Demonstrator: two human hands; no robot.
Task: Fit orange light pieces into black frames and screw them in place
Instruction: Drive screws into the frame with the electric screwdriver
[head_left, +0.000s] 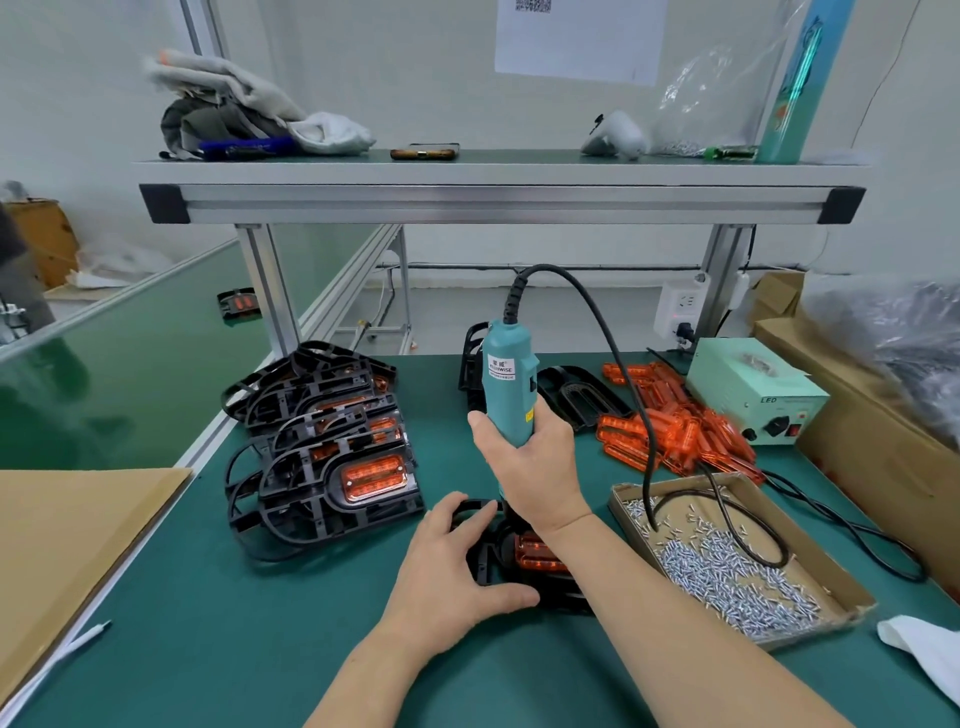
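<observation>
Right now, steadying a black frame (484, 567) flat on the green table mat (234, 649) with the left hand (457, 561): fingers curved over the far rim, thumb pressed along the near edge. Gripping a teal electric screwdriver (509, 384) upright in the right hand (530, 467), fist wrapped round its lower body, tip pointing down into the frame just behind the left fingers; contact of the bit with the frame hidden by the wrist, so cannot tell. Seated in the frame, just right of the left hand and under the right forearm, an orange light piece (535, 553), partly covered. Trailing from the top of the screwdriver, a black cable (622, 364), arching right and dropping into a cardboard tray of screws (826, 577) just beside the right forearm. Further back on the right, next to a pale green power box (753, 389), a loose heap of orange pieces (675, 426), well apart from both hands. Directly behind the screwdriver, a few empty black frames (576, 400). Left of the hands, near but not touching, a leaning stack of fitted frames (322, 457) with orange showing in several.
</observation>
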